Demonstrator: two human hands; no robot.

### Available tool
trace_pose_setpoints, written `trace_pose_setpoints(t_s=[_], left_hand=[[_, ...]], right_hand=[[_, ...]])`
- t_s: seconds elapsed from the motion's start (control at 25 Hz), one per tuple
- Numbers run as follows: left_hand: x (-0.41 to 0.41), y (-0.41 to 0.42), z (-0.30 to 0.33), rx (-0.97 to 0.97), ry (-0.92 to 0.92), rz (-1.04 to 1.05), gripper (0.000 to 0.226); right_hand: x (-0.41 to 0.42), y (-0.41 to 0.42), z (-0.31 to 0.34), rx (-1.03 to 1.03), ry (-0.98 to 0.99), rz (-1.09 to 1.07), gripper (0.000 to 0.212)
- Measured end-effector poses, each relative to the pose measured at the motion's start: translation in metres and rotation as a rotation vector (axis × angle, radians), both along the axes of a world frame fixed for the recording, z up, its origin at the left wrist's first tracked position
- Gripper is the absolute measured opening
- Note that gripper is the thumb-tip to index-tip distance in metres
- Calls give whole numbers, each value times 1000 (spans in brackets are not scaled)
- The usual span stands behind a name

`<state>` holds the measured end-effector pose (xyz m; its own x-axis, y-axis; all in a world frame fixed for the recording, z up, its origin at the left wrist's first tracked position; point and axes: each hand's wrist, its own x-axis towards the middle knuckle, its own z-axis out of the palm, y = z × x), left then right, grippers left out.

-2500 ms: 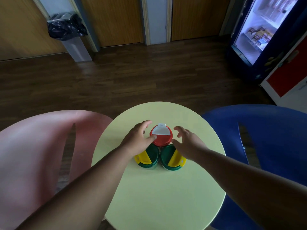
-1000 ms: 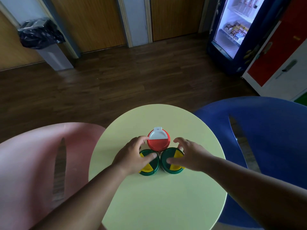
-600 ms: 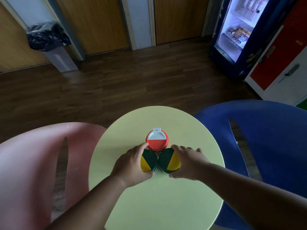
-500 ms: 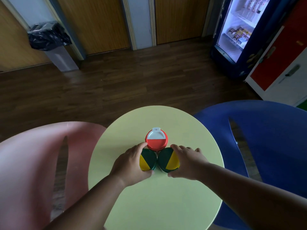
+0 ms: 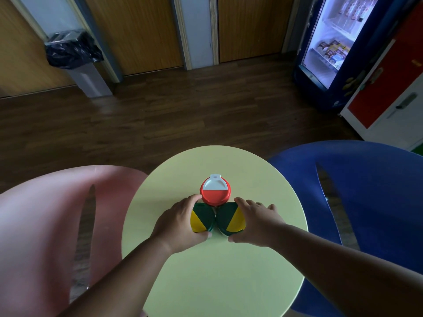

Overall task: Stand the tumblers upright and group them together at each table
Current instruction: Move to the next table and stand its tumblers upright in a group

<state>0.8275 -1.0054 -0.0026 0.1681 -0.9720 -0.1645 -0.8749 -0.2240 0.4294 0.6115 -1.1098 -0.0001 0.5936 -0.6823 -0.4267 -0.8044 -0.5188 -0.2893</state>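
Three tumblers upright, touching, mid round tabletop. Left hand fingers curled round left green-yellow tumbler; right hand round right green-yellow tumbler. Red-lidded tumbler just behind.

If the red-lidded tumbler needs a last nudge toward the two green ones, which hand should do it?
Left hand: its fingertips already reach the red-lidded tumbler. The right hand wraps its green tumbler slightly farther off.

Three tumblers huddle mid-tabletop: two side by side, left tumbler and right tumbler, touching, far tumbler behind. One chair left, another chair right, bin and fridge beyond.
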Motion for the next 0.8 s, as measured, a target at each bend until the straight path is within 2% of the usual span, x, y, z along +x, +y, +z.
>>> trace_pose_setpoints(t_s=[0.16, 0.36, 0.68, 0.72, 0.8], left_hand=[[1, 1, 4, 11, 20, -24, 95], [2, -1, 8, 43, -14, -34, 94], [3, -1, 10, 90, 0, -28, 99], [2, 0, 10, 83, 20, -10, 97], [4, 4, 11, 34, 55, 47, 81]], right_hand=[[-3, -4, 4, 39, -12, -20, 106], [-2, -5, 3, 14, 5, 28, 91], [-2, -8, 6, 30, 9, 47, 98], [-2, -8, 8, 31, 1, 39, 97], [0, -11, 15, -16, -48, 24, 82]])
